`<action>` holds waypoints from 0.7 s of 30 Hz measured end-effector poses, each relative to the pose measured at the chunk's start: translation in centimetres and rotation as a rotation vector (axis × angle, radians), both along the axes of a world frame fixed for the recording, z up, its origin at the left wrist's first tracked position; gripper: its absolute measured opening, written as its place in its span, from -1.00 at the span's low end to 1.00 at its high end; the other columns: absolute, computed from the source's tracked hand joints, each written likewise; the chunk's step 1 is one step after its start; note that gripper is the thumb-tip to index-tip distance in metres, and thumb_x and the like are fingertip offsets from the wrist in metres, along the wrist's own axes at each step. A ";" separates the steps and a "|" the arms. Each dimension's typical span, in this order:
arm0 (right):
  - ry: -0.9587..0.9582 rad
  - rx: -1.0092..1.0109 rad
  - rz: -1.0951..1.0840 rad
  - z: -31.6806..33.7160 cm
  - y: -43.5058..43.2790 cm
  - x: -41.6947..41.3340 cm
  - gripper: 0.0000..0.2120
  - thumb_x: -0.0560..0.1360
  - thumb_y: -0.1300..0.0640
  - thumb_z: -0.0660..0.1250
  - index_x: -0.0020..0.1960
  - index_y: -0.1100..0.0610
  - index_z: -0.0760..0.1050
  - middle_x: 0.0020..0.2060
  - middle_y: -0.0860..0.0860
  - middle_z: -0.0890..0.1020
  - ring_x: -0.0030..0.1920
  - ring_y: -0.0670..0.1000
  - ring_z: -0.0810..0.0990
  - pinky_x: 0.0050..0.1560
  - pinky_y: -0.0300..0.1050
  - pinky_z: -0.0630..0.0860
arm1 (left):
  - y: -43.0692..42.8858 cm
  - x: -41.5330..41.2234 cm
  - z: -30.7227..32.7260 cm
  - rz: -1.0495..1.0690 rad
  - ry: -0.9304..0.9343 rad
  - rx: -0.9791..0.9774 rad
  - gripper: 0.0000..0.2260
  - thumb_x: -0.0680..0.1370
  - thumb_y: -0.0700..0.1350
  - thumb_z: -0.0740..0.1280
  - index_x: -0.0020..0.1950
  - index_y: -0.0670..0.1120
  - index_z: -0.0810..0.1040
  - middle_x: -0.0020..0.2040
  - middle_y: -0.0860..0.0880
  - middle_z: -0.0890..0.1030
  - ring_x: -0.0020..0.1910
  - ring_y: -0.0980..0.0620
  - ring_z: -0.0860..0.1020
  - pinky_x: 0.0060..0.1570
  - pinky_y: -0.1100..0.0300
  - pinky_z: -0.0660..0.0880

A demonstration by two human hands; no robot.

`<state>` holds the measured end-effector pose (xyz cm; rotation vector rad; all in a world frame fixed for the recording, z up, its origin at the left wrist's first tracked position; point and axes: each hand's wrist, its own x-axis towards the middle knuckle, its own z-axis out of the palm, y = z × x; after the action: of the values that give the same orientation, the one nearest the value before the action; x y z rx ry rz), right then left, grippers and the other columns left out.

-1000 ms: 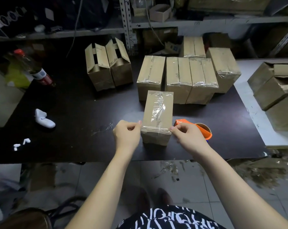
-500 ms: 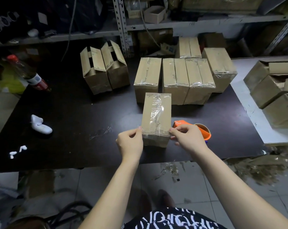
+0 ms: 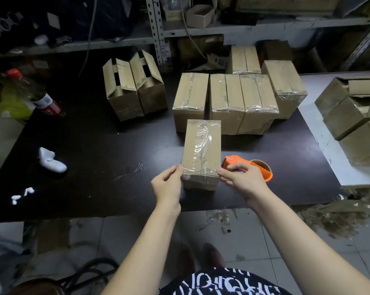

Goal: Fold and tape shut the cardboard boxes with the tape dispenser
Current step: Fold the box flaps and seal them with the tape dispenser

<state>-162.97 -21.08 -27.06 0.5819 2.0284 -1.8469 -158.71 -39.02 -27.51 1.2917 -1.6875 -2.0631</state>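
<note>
Brown box (image 3: pixel 190 152), top sealed w/ 1 wrinkled clear tape strip (image 3: pixel 202 143) (glossy).

No word or number can be read with certainty. The person's black shirt (image 3: pixel 222 284) carries large white block lettering, seen upside down and cut by the lower edge of the view; its letters do not resolve into a word. The nearest box (image 3: pixel 201 150) bears rows of short dark printed dashes along its top edges, partly under clear tape, too small to read. The taped boxes (image 3: pixel 226 96) behind it and the two open boxes (image 3: pixel 120 96) show the same marks. The bottle (image 3: pixel 37 92) at the left has a red and white label whose print is blurred. A dark handwritten scrawl stands on the front edge of the shelf (image 3: pixel 286 24), illegible
</note>
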 end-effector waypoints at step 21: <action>0.086 -0.064 -0.067 -2.3 0.0 2.3 -0.85 0.45 0.18 0.59 0.01 0.06 0.73 -0.09 -0.09 0.76 0.06 -0.09 0.70 0.01 -0.23 0.55 | -3.3 1.2 -1.1 -0.297 0.225 -0.282 -0.79 0.62 -0.30 0.38 0.06 -0.02 0.72 -0.06 0.18 0.74 0.00 0.25 0.68 0.05 0.38 0.58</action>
<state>-160.69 -21.08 -29.38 0.5690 2.0173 -2.0006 -157.54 -42.30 -28.60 0.7327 -2.0666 -1.9327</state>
